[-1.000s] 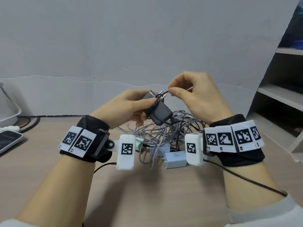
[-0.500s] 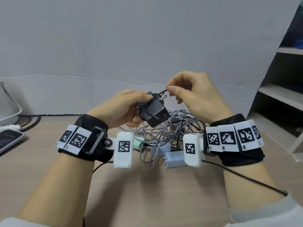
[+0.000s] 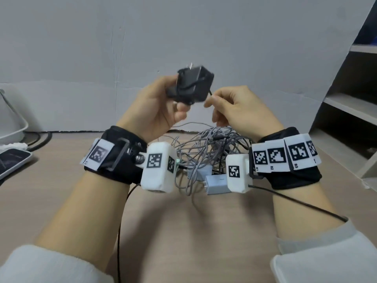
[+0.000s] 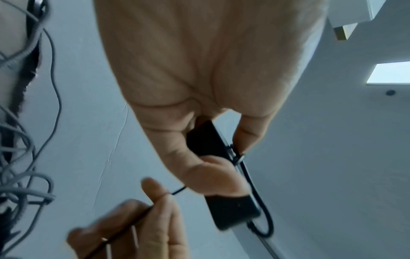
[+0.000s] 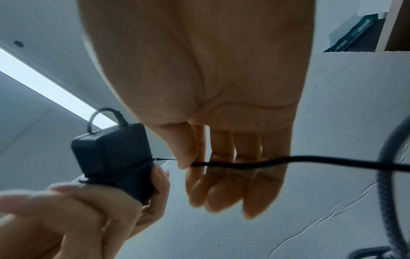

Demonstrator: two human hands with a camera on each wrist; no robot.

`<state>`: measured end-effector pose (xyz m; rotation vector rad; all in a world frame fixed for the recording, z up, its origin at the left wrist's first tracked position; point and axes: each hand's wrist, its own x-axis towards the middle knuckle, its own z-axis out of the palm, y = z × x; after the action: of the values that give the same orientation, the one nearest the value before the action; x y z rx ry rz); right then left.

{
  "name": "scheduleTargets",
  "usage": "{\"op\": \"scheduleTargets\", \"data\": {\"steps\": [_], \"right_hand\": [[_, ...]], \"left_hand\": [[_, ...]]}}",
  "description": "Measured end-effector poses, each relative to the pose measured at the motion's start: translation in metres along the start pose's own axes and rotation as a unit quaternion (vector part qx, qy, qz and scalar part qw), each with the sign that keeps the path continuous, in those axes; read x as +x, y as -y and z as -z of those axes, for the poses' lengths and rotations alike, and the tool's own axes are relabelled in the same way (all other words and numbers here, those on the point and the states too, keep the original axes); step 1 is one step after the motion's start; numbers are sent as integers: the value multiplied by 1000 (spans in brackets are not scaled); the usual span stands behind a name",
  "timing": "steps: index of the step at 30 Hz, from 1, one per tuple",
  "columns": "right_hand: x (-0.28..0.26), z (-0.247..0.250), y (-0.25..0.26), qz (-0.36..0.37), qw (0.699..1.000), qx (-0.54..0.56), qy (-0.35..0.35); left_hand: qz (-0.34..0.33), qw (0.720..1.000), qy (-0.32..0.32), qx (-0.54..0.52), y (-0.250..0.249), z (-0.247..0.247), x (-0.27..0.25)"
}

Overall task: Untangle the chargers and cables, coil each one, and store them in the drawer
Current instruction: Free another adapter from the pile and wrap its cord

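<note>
My left hand [image 3: 161, 107] grips a black charger block [image 3: 193, 86] raised above the desk, prongs pointing up; its thin black cord is wrapped around the block [image 5: 113, 157]. My right hand [image 3: 234, 107] pinches that black cord [image 5: 244, 163] between thumb and forefinger just right of the block. In the left wrist view the charger [image 4: 221, 175] sits in my curled fingers. Below both hands lies a tangle of grey braided cables [image 3: 204, 148] with a pale blue-grey charger [image 3: 217, 183] at its front.
A wooden desk [image 3: 193, 231] stretches toward me. A phone [image 3: 12, 162] and a white appliance base [image 3: 10, 123] sit at the far left with black cords. Open shelves [image 3: 350, 111] stand at the right. A grey wall [image 3: 183, 37] backs the desk.
My left hand lifted the black charger higher and turned it so the prongs point up. My right hand moved from the prongs down to the cord beside the block.
</note>
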<state>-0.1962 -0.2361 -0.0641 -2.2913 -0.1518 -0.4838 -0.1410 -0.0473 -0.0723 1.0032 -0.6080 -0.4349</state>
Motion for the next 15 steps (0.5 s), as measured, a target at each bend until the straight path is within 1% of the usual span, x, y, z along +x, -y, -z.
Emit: {"op": "scheduleTargets", "data": {"steps": [4, 9, 11, 13, 14, 15], "right_hand": [[-2, -4, 2, -29, 998, -34, 53], [0, -8, 3, -40, 996, -40, 64], [1, -8, 1, -47, 994, -70, 64], [1, -8, 1, -52, 990, -102, 81], [0, -9, 2, -52, 987, -114, 97], [-2, -10, 3, -50, 985, -123, 114]], "left_hand": [[-10, 996, -51, -69, -4, 0, 2], [-24, 990, -82, -111, -3, 0, 5], [-41, 982, -89, -165, -5, -1, 6], [-64, 965, -97, -233, -7, 0, 8], [-76, 959, -109, -250, -7, 0, 9], [-87, 958, -129, -241, -6, 1, 11]]}}
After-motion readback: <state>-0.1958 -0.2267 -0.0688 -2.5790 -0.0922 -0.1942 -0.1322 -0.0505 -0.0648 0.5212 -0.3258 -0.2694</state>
